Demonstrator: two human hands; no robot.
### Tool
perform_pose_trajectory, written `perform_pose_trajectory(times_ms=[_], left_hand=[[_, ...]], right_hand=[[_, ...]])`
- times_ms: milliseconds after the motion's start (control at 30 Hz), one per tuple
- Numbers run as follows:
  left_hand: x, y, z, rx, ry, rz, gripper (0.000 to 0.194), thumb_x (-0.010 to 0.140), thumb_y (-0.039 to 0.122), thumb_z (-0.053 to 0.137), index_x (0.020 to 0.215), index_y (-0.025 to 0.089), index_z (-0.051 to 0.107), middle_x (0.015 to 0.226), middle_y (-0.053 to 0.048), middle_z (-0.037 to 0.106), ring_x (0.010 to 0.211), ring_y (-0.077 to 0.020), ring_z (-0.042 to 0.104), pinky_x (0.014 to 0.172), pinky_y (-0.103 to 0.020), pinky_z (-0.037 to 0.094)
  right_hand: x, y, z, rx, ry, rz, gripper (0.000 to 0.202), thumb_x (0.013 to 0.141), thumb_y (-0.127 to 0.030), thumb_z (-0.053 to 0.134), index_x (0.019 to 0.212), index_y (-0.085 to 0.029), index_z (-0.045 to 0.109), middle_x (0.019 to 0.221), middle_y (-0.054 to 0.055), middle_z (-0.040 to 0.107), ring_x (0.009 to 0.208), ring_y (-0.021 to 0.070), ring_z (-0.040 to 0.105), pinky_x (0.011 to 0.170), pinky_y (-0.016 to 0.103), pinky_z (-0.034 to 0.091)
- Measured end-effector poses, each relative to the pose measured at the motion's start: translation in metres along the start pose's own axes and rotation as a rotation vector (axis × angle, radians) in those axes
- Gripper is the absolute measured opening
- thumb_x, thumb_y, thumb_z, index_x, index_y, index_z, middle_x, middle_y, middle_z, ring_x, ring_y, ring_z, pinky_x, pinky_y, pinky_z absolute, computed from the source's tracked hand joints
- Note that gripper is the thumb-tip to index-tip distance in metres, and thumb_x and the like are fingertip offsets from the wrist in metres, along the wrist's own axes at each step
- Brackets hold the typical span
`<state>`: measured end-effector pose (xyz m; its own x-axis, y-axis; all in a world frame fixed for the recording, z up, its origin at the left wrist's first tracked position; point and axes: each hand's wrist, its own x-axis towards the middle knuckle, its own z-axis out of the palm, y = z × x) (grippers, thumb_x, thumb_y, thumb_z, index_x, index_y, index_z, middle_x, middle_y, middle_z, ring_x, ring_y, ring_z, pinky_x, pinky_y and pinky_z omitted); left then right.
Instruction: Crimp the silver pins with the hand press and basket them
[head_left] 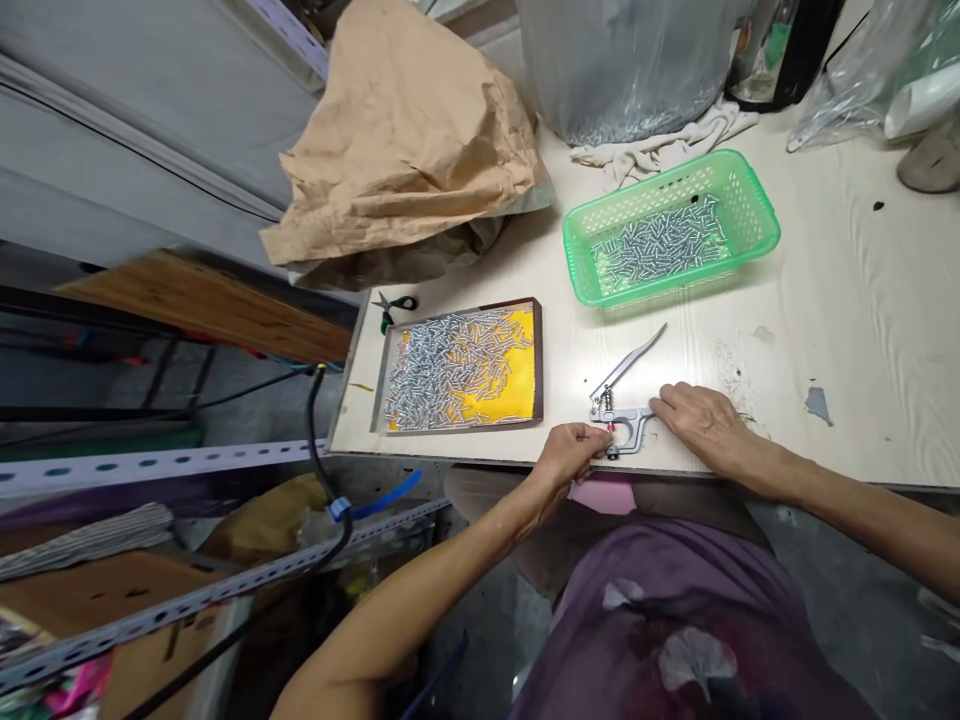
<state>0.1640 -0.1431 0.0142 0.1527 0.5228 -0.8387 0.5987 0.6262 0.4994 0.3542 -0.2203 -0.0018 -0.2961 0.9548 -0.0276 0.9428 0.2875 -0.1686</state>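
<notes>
Left hand (564, 452), fingertips pinched together, sits at the left end of lower-centre snap pliers (636, 432), right hand (705, 425) gripping their rightward handle.

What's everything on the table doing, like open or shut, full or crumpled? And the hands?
Pliers: handles spread apart
Left hand: fingertips pinched at the pliers' jaws
Right hand: holding the pliers
Scissors: open
Tray: open-topped, mostly covered with metal pieces
Green basket: no lid, partly filled
Brown paper: crumpled
Cloth: bunched up

Room parts pliers (632, 414) from tray (538, 365); basket (679, 284) blocks beyond.
</notes>
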Motion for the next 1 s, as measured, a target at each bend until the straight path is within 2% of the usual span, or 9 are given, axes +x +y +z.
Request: perform_pose_trajectory(times_ms=[267,367,400,500,567,633,700,800,1000], left_hand=[[0.003,0.003,-0.002,0.134,-0.095,-0.061,0.019,0.079,0.029,0.073,0.079,0.012,0.065,0.044,0.009,0.05,0.028,-0.0017,0.026,0.031,-0.017,0.023],[0.005,0.0,-0.002,0.162,-0.107,-0.06,0.024,0.076,0.033,0.077,0.079,0.011,0.067,0.043,0.009,0.05,0.028,-0.0015,0.027,0.031,-0.016,0.024],[0.005,-0.001,-0.002,0.165,-0.105,-0.058,0.025,0.076,0.034,0.077,0.078,0.011,0.067,0.043,0.009,0.05,0.028,-0.0014,0.027,0.031,-0.016,0.024],[0.004,-0.002,-0.001,0.164,-0.089,-0.06,0.022,0.077,0.031,0.076,0.079,0.011,0.067,0.043,0.009,0.05,0.027,-0.0015,0.029,0.031,-0.016,0.024],[0.002,-0.002,0.0,0.165,-0.074,-0.069,0.018,0.08,0.027,0.074,0.08,0.011,0.067,0.042,0.009,0.05,0.027,-0.0018,0.03,0.031,-0.016,0.024],[0.002,-0.002,0.0,0.168,-0.066,-0.072,0.015,0.082,0.025,0.072,0.08,0.01,0.067,0.042,0.009,0.05,0.026,-0.002,0.03,0.031,-0.016,0.023],[0.002,-0.003,0.001,0.163,-0.067,-0.064,0.018,0.081,0.027,0.073,0.079,0.01,0.067,0.042,0.009,0.05,0.026,-0.0017,0.031,0.03,-0.015,0.023],[0.002,-0.005,0.001,0.146,-0.072,-0.056,0.024,0.077,0.031,0.077,0.077,0.01,0.066,0.042,0.009,0.05,0.026,-0.0009,0.031,0.03,-0.015,0.024],[0.001,-0.005,0.001,0.099,-0.062,-0.059,0.023,0.076,0.029,0.078,0.075,0.011,0.064,0.043,0.01,0.05,0.025,-0.0009,0.031,0.03,-0.015,0.027]], right_hand=[[0.001,-0.001,-0.006,0.055,-0.077,0.023,0.024,0.088,-0.001,0.042,0.087,-0.017,0.061,0.085,0.008,0.059,0.076,0.0199,0.05,0.062,0.032,0.031],[0.003,0.008,-0.012,0.147,-0.092,0.0,0.012,0.093,-0.017,0.049,0.096,-0.017,0.061,0.101,0.011,0.061,0.084,0.0211,0.053,0.066,0.031,0.037],[0.005,0.013,-0.012,0.161,-0.076,-0.008,0.015,0.092,-0.025,0.055,0.104,-0.017,0.06,0.11,0.013,0.06,0.091,0.0234,0.054,0.07,0.033,0.04],[0.016,0.034,-0.009,0.116,-0.005,-0.038,0.068,0.078,-0.046,0.073,0.133,-0.016,0.048,0.142,0.021,0.045,0.121,0.0358,0.046,0.089,0.045,0.043],[0.026,0.046,-0.004,0.08,0.013,-0.097,0.089,0.071,-0.054,0.076,0.142,-0.016,0.039,0.151,0.021,0.037,0.133,0.0407,0.034,0.099,0.053,0.037],[0.036,0.054,0.0,0.061,-0.011,-0.163,0.094,0.069,-0.058,0.076,0.143,-0.015,0.038,0.148,0.021,0.041,0.136,0.0413,0.031,0.103,0.056,0.033],[0.044,0.056,0.0,0.032,-0.06,-0.192,0.095,0.065,-0.06,0.078,0.14,-0.013,0.042,0.14,0.021,0.05,0.13,0.0405,0.039,0.102,0.055,0.033],[0.049,0.052,-0.004,-0.026,-0.111,-0.184,0.088,0.061,-0.057,0.082,0.13,-0.011,0.05,0.123,0.019,0.06,0.112,0.0355,0.05,0.096,0.049,0.038],[0.039,0.043,-0.007,-0.045,-0.059,-0.126,0.069,0.066,-0.051,0.08,0.117,-0.013,0.055,0.108,0.016,0.062,0.096,0.0297,0.051,0.079,0.038,0.041]])
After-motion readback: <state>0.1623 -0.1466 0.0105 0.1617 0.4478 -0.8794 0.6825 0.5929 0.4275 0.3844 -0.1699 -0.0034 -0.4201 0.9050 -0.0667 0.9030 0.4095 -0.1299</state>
